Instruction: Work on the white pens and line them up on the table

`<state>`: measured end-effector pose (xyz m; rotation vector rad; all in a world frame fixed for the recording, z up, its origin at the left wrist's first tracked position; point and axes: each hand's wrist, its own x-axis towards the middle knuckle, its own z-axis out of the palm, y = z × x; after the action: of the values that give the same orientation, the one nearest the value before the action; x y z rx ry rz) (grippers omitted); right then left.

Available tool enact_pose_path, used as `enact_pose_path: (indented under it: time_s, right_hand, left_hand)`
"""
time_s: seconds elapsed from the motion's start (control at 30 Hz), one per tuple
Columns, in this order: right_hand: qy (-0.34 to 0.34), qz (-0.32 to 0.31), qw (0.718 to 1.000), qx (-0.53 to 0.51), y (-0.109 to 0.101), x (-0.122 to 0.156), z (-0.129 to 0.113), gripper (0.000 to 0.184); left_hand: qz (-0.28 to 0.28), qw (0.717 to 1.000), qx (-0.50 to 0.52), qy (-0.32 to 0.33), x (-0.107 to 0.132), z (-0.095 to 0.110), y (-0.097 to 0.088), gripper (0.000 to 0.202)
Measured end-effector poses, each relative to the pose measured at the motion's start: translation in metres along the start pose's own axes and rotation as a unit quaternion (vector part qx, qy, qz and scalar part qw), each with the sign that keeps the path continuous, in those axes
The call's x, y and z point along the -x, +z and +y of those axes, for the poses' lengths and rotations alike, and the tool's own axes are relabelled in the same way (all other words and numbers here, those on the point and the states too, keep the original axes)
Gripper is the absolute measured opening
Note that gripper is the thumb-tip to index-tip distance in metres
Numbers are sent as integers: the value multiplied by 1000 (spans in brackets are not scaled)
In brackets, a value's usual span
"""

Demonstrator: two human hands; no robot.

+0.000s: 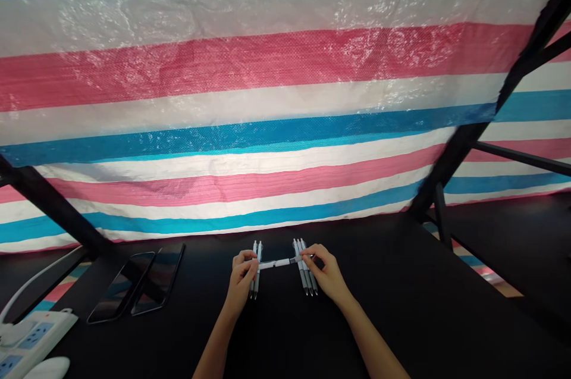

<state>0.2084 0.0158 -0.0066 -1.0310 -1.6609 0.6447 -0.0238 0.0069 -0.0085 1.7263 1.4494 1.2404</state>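
A white and grey pen (275,263) is held crosswise between my two hands, a little above the table. My left hand (242,276) pinches its left end, fingers closed. At its right end, near the grey grip, the fingers of my right hand (325,272) are closed on it. Under and beside my left hand lies a small group of white and grey pens (256,287), tips toward me, partly covered by the fingers. Another row of several similar pens (307,279) lies by my right hand, also with tips toward me.
On the black table (285,337), two dark phone-like slabs (122,287) (160,281) lie to the left. A white power strip (38,334) with a cable sits at the lower left. Black frame bars (459,153) slant at both sides, before a striped plastic sheet (250,75).
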Motion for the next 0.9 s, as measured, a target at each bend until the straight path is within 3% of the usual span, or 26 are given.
enact_pose_path:
  time_s: [0.33,0.67,0.9]
  right_hand:
    - [10,0,1000,7,0,0,1,24]
    - [41,-4,999,27,-3,-1,0,30]
    - [36,-15,998,46,-4,-1,0,33]
  left_hand:
    - [2,999,-27,18,1,-3,3,51]
    - [23,998,-39,49,2,-7,3,22]
    - [45,993,-68,88,2,-7,4,17]
